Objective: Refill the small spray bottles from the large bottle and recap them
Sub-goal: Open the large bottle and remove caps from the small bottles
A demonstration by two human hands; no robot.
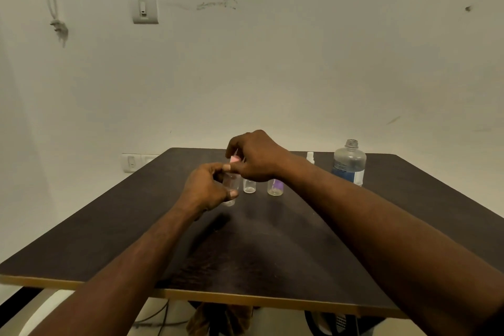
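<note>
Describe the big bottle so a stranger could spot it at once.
Look at the dark table, far right corner. The big bottle stands there alone, right of three small bottles. It is clear, uncapped, has a blue-and-white label, and is much taller than the rest.

Near the table's point(109, 226) far edge, the left hand point(206, 188) grips a clear small bottle point(231, 183) while the right hand point(255, 157) pinches its pink cap point(234, 159). The uncapped large bottle point(349, 163) stands toward the far right corner.

Dark brown wood-grain table point(272, 240) with tan edge; clear small spray bottle with pink cap point(234, 159); clear large bottle with blue-and-white label point(349, 165); off-white wall point(272, 63).
</note>
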